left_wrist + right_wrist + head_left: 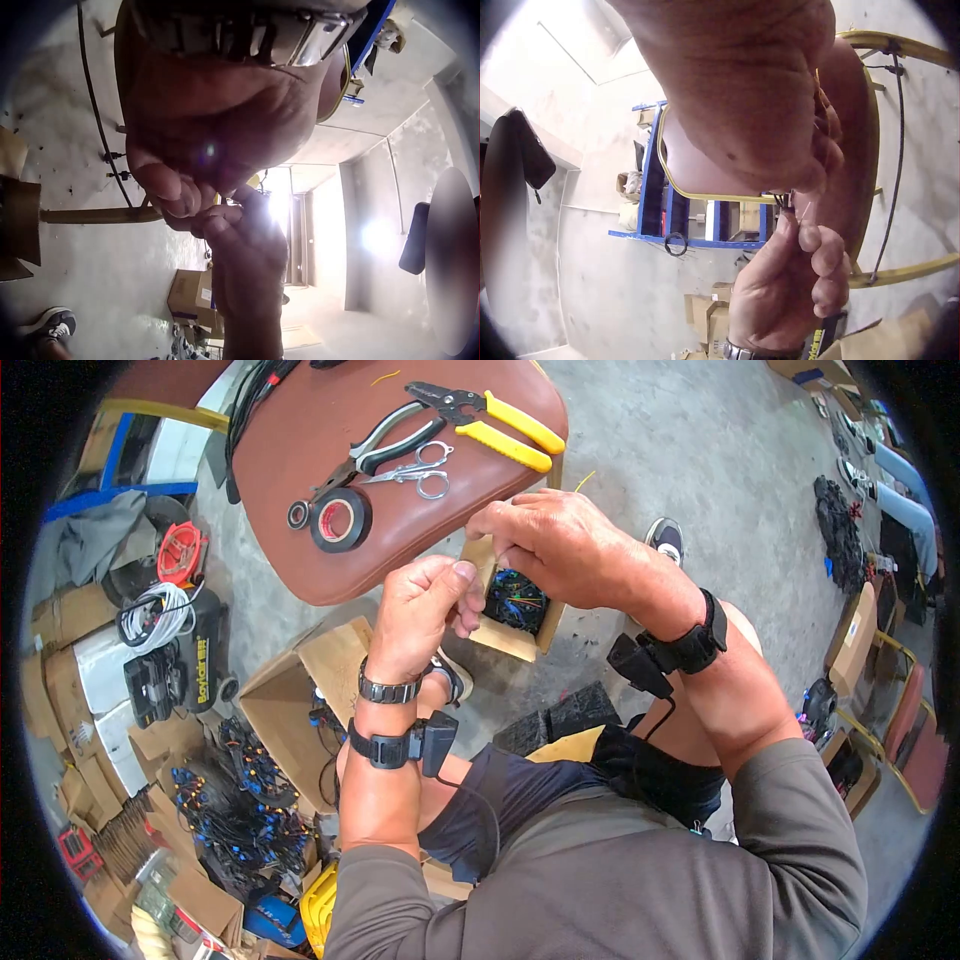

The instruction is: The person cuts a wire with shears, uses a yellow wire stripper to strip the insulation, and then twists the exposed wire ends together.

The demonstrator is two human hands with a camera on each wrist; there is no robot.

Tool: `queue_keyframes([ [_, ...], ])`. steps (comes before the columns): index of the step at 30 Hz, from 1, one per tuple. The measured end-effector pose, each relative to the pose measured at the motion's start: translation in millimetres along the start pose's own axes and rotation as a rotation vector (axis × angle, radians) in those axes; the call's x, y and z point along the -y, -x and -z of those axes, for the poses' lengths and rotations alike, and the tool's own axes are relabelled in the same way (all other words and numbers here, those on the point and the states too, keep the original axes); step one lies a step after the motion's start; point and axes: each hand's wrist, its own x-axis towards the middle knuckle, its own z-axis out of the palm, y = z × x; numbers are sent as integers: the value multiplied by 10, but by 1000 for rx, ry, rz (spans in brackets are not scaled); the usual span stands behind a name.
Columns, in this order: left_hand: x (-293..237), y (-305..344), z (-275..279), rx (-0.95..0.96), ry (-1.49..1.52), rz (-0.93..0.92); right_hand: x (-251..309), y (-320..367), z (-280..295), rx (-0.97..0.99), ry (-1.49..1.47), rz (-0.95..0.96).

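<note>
Both hands meet above a small open cardboard box (502, 640) holding dark wires with blue ends (516, 600). My left hand (425, 605) pinches thin dark wires (781, 200) between thumb and forefinger. Fingertips touching close by, my right hand (560, 545) has its fingers curled around a thin yellow wire (823, 96), one end of which sticks out past the knuckles. The hands largely hide the spot where the wires meet. On the brown padded seat (440, 525) lie yellow-handled wire strippers (510, 435), pliers (395, 445), scissors (420, 472) and black tape (341, 520).
A larger open carton (290, 690) stands by the left leg, beside a heap of black cables with blue ends (245, 800). Coiled white cable (160, 615) and flattened cardboard lie farther left. Chairs (900, 730) and another black cable pile (840, 535) are at the right.
</note>
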Motion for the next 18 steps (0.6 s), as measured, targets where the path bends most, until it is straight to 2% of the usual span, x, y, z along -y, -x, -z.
queue_keyframes([
  [8, 66, -8, -56, -84, -63, -182, -1, 34, 14, -21, -78, -70],
  [10, 62, 4, -64, -98, -156, -239, 19, 44, 66, 49, -135, -156],
  [13, 79, 14, -35, -89, -304, -377, 135, -11, 207, 156, -218, -318],
  [18, -32, 10, -51, -128, -833, -812, 79, -35, 222, 244, -502, -497],
])
